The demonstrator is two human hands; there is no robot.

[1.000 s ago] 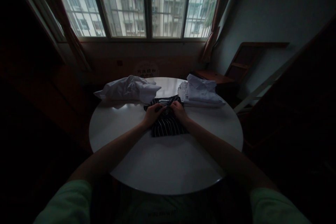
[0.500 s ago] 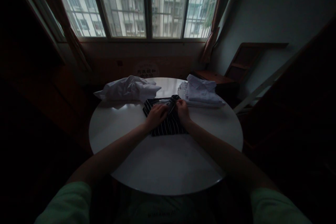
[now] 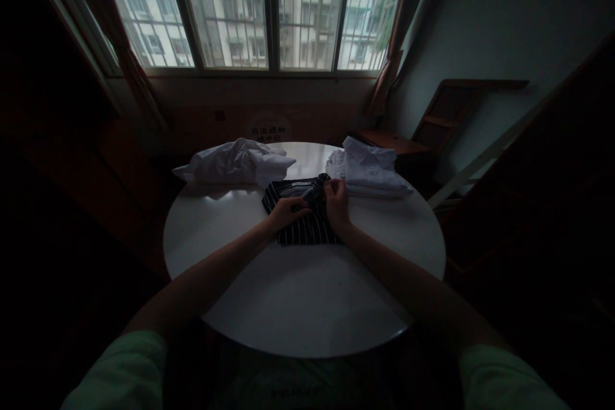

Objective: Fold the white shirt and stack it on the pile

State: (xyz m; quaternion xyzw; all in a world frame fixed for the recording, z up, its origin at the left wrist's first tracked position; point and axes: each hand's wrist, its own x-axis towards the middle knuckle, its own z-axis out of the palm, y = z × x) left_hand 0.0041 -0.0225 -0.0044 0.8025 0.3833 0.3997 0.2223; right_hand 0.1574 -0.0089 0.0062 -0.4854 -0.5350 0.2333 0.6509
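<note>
A dark shirt with thin white stripes (image 3: 310, 230) lies folded into a compact shape in the middle of the white round table (image 3: 307, 301). My left hand (image 3: 287, 213) is closed on the shirt's front near its opening, thumb and fingers together on the cloth. My right hand (image 3: 337, 195) pinches the upper right edge of the shirt by the collar. Both hands are close together, with the collar opening between and just beyond them. The fingertips are dim and partly hidden by the cloth.
A crumpled white garment (image 3: 230, 163) lies at the table's back left. Folded white shirts (image 3: 369, 166) are stacked at the back right, close beyond my right hand. A wooden cabinet (image 3: 394, 141) stands behind the table, below a barred window (image 3: 230, 6).
My left hand has shifted slightly down and toward me, uncovering more of the collar opening. My right hand has moved slightly up and right, still pinching the shirt's edge.
</note>
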